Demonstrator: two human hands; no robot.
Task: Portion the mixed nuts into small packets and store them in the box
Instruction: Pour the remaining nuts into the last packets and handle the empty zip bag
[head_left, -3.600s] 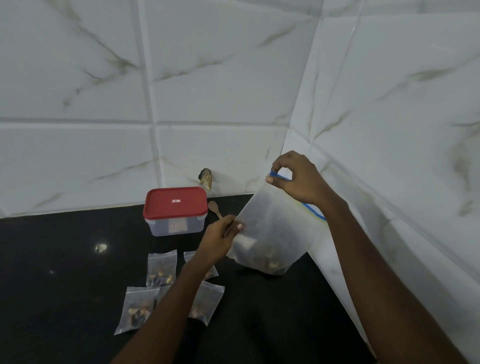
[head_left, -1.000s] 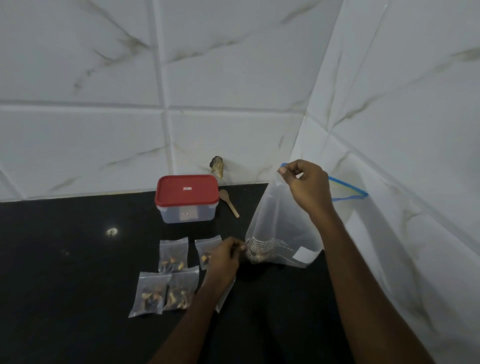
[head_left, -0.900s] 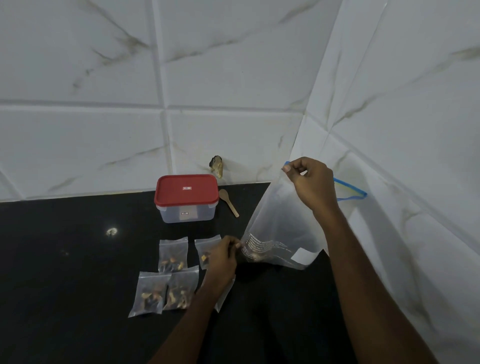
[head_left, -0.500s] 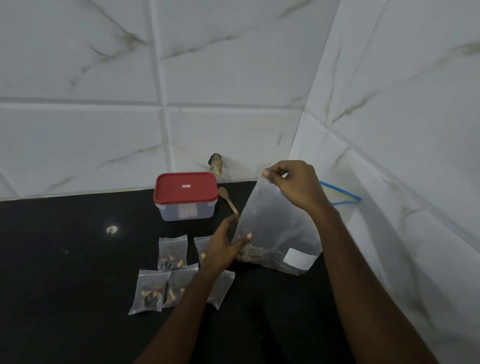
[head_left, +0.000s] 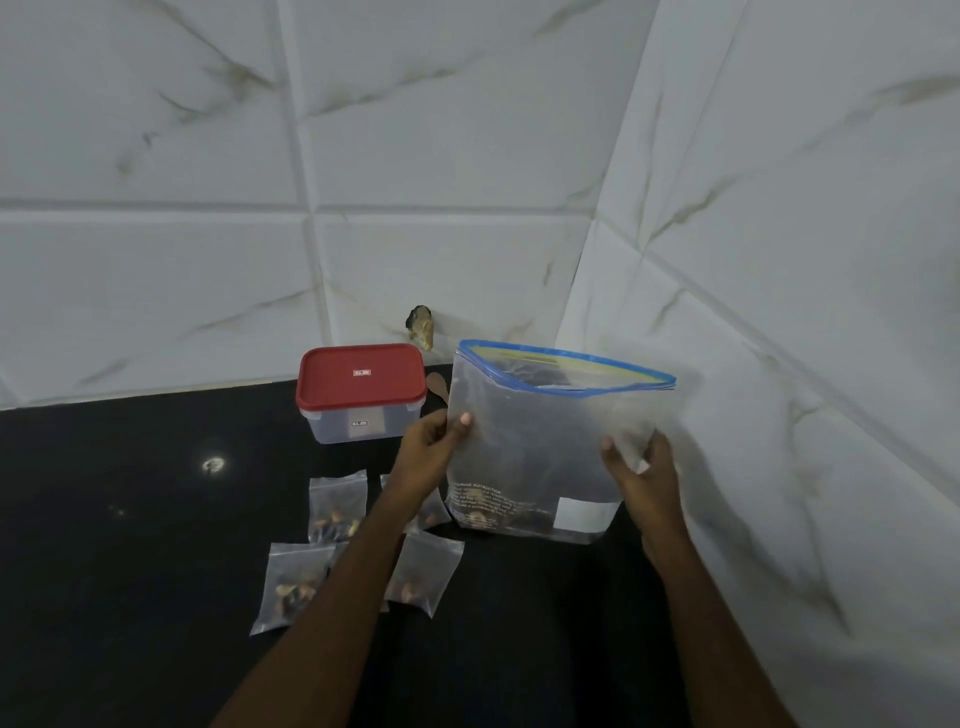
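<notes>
Head view: the left hand (head_left: 428, 452) grips the left edge of the large zip bag (head_left: 540, 447) and the right hand (head_left: 641, 473) grips its right side. The bag stands between them on the bench (head_left: 130, 519). A few nuts lie at its bottom.

Four filled packets (head_left: 336, 506) lie beside and under the left forearm. The box (head_left: 361, 392), beyond the left hand, is lidded, so portioning appears nearly done and storing not begun.

On the bag, only "INSTRUCTION" reads clearly. The box labels are illegible.

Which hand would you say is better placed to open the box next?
Probably the left hand: it grips the bag edge beside the box; the right hand is across the bag.
</notes>
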